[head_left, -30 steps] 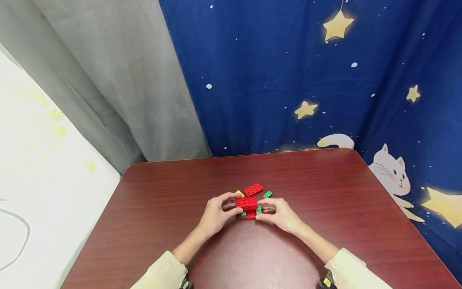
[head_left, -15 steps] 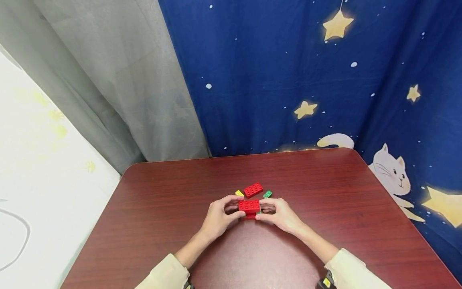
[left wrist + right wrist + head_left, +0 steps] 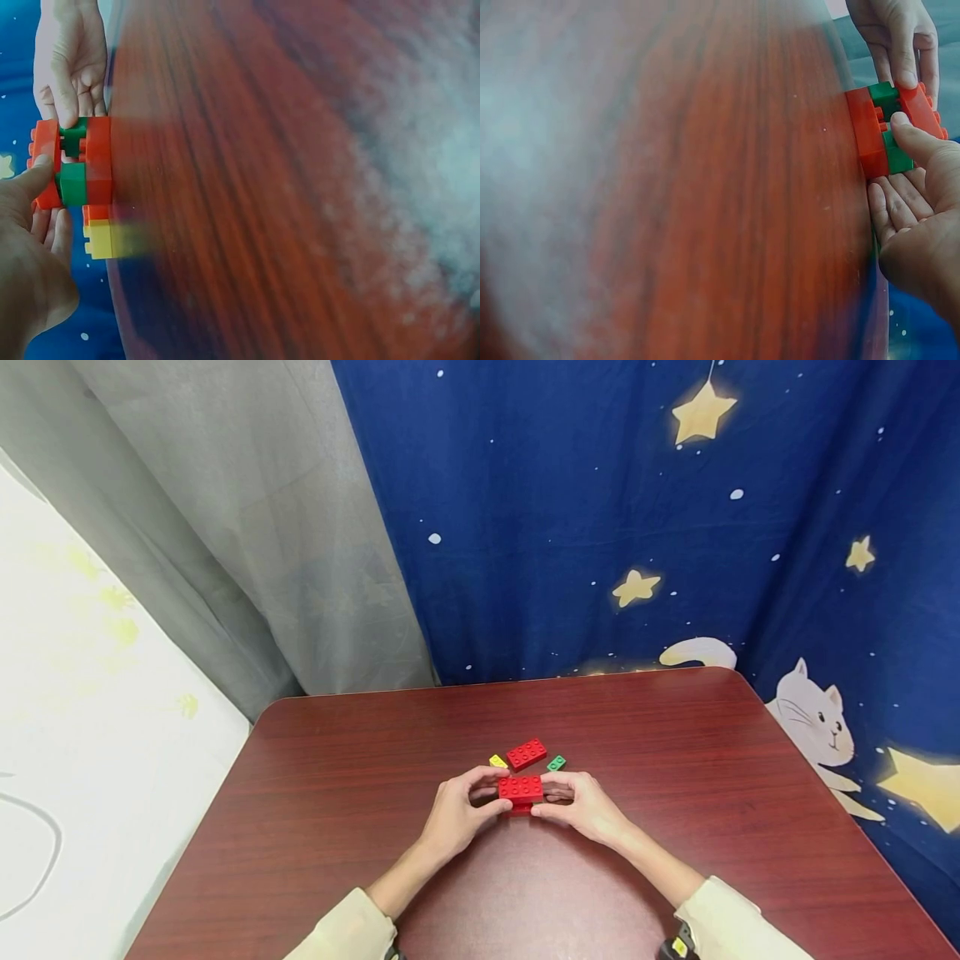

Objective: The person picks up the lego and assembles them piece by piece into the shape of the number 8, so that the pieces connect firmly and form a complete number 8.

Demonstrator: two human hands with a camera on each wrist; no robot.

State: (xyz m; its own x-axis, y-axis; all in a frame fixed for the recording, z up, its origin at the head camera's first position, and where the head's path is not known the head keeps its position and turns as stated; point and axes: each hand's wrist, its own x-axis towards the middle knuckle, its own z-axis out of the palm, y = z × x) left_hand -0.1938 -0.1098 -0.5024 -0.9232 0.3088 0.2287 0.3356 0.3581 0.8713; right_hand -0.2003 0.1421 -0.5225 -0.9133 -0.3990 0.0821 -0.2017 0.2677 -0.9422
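Stack (image 3: 73,180) on table (image 3: 375,743), between both hands: base red (image 3: 99,166), two greens (image 3: 898,154) on it, top red (image 3: 520,790) over them. Left hand (image 3: 457,810) pinches top red; right hand (image 3: 588,810) holds the stack's lower part. Looks nearly built; can't tell if top red is seated. Spare red (image 3: 527,754), yellow (image 3: 497,762), small green (image 3: 556,763) loose just behind. Fingers hide the joints.

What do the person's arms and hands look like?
The left sleeve and right sleeve are plain pale cream. Next to the right one sits a black device with a yellow patch; a dark device by the left is mostly cut off. No gloves cover the fingers.
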